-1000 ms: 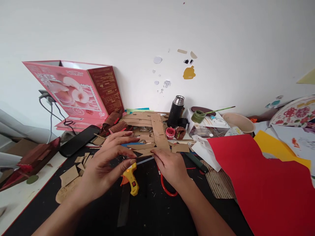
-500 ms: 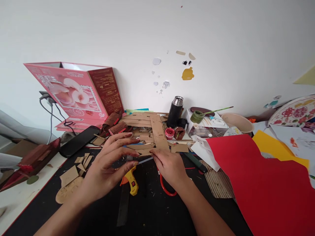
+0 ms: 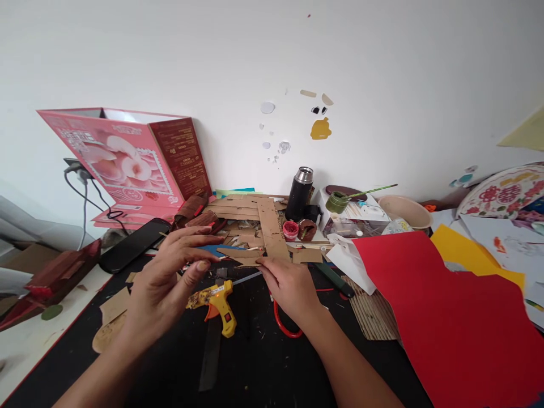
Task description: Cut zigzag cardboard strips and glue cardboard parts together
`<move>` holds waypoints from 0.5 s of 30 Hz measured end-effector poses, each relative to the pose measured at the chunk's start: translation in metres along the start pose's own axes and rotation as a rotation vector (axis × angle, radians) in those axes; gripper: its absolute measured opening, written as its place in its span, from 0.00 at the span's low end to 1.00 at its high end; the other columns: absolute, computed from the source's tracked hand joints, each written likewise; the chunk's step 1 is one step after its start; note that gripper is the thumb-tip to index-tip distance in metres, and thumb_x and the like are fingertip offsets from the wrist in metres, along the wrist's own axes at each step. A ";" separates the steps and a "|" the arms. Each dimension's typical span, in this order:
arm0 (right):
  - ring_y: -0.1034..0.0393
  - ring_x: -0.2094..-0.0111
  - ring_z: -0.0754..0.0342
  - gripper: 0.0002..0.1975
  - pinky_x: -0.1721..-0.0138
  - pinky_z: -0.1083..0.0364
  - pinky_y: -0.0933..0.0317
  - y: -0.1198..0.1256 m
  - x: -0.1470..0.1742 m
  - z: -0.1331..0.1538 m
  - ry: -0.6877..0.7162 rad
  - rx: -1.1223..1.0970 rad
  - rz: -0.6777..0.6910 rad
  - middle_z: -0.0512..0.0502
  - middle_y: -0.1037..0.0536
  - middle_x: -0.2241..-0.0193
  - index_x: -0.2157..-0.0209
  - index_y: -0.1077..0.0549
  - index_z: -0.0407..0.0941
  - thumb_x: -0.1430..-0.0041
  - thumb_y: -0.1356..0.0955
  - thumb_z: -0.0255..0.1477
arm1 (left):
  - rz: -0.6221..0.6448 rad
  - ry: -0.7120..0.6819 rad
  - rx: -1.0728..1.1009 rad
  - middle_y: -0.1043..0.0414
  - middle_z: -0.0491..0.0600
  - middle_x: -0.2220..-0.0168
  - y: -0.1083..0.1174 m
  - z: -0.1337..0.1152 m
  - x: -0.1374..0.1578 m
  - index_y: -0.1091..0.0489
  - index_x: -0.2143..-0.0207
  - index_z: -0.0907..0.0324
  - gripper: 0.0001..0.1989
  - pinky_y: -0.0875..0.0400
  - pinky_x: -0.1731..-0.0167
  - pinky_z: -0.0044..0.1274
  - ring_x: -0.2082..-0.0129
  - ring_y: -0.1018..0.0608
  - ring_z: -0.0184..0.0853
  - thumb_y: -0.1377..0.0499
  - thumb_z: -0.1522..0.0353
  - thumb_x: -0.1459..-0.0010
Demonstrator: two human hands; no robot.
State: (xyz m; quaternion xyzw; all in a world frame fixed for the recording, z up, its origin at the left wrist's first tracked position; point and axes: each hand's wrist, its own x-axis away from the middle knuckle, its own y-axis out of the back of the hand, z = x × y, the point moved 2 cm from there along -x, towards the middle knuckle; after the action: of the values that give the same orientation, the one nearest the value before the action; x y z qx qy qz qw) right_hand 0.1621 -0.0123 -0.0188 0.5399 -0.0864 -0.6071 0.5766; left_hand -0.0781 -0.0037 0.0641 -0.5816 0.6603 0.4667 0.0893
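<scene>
My left hand [image 3: 164, 286] is raised over the left of the work area, fingers spread and nothing in them. Its thumb is close above the yellow hot glue gun [image 3: 221, 306], which lies on the black mat with a clear glue stick [image 3: 246, 277] protruding from its back end. With thumb and fingers pinched together, my right hand [image 3: 293, 286] grips the right end of a narrow, pointed cardboard piece [image 3: 240, 256]. Behind that hand lies a wider cardboard strip [image 3: 272, 226]. Red-handled scissors [image 3: 280, 326] lie partly hidden below my right wrist.
A black thermos [image 3: 300, 195] stands behind small paint jars [image 3: 290, 230]. Red paper [image 3: 420, 306] covers the right side, beside corrugated cardboard [image 3: 372, 311]. A dark ruler-like strip [image 3: 209, 362] lies under the glue gun. At left are a phone [image 3: 134, 246] and a pink box [image 3: 131, 164].
My left hand has moved left, away from the cardboard piece, uncovering more of the glue gun. My right hand keeps its pinch in nearly the same place.
</scene>
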 end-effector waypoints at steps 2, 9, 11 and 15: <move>0.13 0.60 0.50 0.09 0.61 0.58 0.29 -0.001 0.000 0.000 0.009 0.012 -0.001 0.46 0.10 0.58 0.50 0.16 0.47 0.23 0.31 0.29 | 0.056 -0.039 -0.045 0.18 0.47 0.43 -0.003 0.002 0.001 0.21 0.52 0.48 0.07 0.30 0.36 0.40 0.37 0.24 0.45 0.38 0.64 0.28; 0.13 0.60 0.50 0.10 0.62 0.57 0.29 -0.002 0.000 0.001 -0.004 0.038 0.031 0.47 0.10 0.58 0.50 0.16 0.49 0.23 0.31 0.30 | 0.101 -0.137 -0.125 0.18 0.52 0.43 -0.017 -0.001 0.002 0.22 0.51 0.51 0.08 0.28 0.37 0.43 0.36 0.25 0.48 0.33 0.65 0.32; 0.13 0.61 0.50 0.10 0.62 0.57 0.29 -0.002 0.000 0.001 -0.006 0.039 0.030 0.47 0.10 0.59 0.50 0.16 0.49 0.24 0.31 0.29 | 0.097 -0.146 -0.137 0.18 0.52 0.43 -0.018 -0.001 0.002 0.23 0.53 0.52 0.07 0.28 0.37 0.42 0.36 0.25 0.47 0.33 0.68 0.32; 0.14 0.62 0.51 0.09 0.63 0.58 0.30 -0.002 0.000 0.002 -0.007 0.026 0.023 0.47 0.10 0.61 0.51 0.16 0.49 0.24 0.31 0.30 | 0.087 -0.155 -0.154 0.18 0.52 0.44 -0.019 -0.001 0.000 0.24 0.57 0.52 0.06 0.27 0.38 0.40 0.37 0.25 0.46 0.34 0.72 0.33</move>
State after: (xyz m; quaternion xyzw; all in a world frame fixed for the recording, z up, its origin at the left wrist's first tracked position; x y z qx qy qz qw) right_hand 0.1593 -0.0129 -0.0194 0.5442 -0.1023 -0.6013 0.5761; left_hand -0.0620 -0.0024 0.0545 -0.5197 0.6381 0.5631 0.0750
